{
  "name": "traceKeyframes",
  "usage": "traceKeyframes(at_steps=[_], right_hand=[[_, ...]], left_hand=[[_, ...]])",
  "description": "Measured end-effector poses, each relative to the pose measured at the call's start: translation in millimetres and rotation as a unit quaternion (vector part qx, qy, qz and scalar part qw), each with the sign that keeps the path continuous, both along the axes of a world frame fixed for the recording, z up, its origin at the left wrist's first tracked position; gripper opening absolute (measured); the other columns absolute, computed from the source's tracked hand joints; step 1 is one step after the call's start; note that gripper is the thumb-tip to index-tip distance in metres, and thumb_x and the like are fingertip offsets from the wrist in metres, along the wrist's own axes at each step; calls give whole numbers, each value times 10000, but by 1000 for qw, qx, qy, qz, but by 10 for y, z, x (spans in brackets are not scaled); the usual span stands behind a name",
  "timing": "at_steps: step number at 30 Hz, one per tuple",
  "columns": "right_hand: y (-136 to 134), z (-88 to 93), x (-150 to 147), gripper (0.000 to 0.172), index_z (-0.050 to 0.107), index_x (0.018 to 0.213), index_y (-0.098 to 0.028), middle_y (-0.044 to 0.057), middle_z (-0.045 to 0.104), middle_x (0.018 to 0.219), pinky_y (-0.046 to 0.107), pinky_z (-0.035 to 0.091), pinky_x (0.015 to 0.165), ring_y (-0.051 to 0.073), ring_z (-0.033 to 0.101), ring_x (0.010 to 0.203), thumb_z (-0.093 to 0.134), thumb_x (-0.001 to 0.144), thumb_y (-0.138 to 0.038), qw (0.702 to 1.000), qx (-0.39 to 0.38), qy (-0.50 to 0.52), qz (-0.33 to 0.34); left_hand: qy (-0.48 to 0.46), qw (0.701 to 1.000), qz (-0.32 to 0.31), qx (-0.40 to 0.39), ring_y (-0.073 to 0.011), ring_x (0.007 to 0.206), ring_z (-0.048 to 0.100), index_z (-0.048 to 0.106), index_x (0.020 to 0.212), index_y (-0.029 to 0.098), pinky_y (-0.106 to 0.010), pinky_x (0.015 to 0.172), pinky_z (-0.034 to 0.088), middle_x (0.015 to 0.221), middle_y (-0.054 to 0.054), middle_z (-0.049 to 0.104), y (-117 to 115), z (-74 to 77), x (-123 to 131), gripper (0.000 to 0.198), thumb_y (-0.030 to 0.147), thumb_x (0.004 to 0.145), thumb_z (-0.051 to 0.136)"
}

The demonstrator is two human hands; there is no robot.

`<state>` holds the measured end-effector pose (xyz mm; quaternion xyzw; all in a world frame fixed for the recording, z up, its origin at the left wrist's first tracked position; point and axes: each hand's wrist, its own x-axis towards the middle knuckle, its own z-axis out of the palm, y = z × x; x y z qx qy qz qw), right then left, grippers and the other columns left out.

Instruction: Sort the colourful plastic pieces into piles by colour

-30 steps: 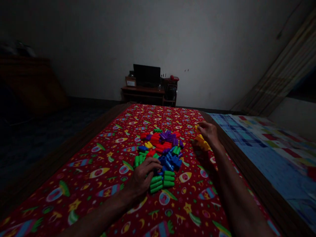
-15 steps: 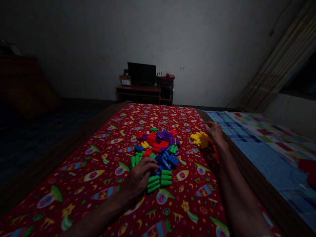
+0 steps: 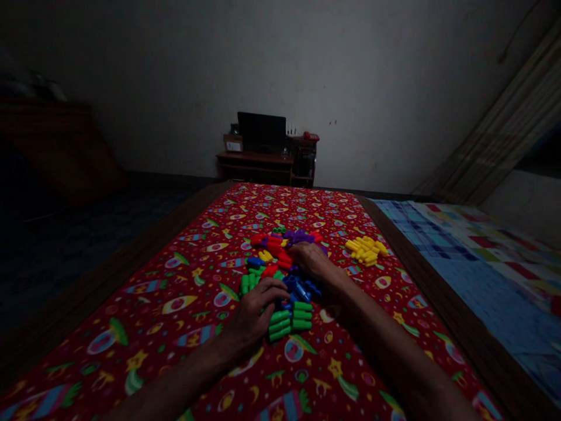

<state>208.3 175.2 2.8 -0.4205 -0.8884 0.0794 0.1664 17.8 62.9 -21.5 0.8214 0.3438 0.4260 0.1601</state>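
Note:
My left hand [image 3: 256,305] rests low over the near side of a pile of plastic toy pieces. Its fingers reach toward the blue pieces [image 3: 300,287], thumb apart, beside green ribbed pieces [image 3: 279,325]. My right hand [image 3: 313,260] reaches into the far right of the pile, fingers bent down and closed among red pieces [image 3: 275,247] and purple pieces [image 3: 298,236]. Its fingertips are hidden, and whatever they hold does not show. A separate heap of yellow pieces [image 3: 366,251] lies to the right of that hand. One small yellow piece [image 3: 265,256] sits inside the mixed pile.
The pile lies on a red cloth [image 3: 302,204] printed with rockets and stars. A blue checked cover [image 3: 460,275] spreads along the right. Against the far wall stands a small desk [image 3: 256,159] with a dark monitor [image 3: 262,131].
My right hand has moved left from the yellow heap into the mixed pile. My left hand stays at the near side of the pile. The view has shifted slightly.

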Motion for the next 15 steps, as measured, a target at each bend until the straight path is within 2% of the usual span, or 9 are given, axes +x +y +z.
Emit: traceKeyframes(at_steps=[4, 8, 12, 15], right_hand=[[28, 39, 14, 373, 614, 1226, -164, 115, 694, 1059, 243, 410, 781, 189, 621, 961, 470, 881, -160, 999, 2, -17, -39], [86, 104, -100, 326, 654, 1160, -188, 112, 696, 1019, 257, 403, 740, 204, 624, 916, 445, 913, -225, 991, 16, -58, -118], [201, 84, -258, 316, 663, 1138, -178, 154, 662, 1058, 304, 409, 794, 241, 585, 986, 447, 927, -272, 987, 46, -108, -111], [262, 51, -296, 300, 667, 1114, -152, 171, 649, 1038, 332, 423, 814, 252, 572, 982, 467, 924, -269, 987, 40, -109, -111]], left_hand=[[-6, 1000, -4, 3, -143, 975, 620, 645, 937, 206, -280, 865, 513, 1018, -41, 631, 15, -20, -1, 391, -41, 779, 387], [-15, 1000, -9, 14, -140, 966, 622, 644, 935, 203, -274, 855, 516, 999, -41, 631, 23, -33, 2, 397, -43, 773, 378], [-13, 1000, -7, 5, -146, 962, 626, 647, 916, 200, -283, 852, 522, 995, -46, 633, 23, -26, 6, 384, -31, 769, 378], [-9, 1000, -4, -6, -153, 965, 628, 649, 916, 201, -297, 852, 525, 996, -50, 635, 18, -13, 5, 378, -15, 777, 372]])
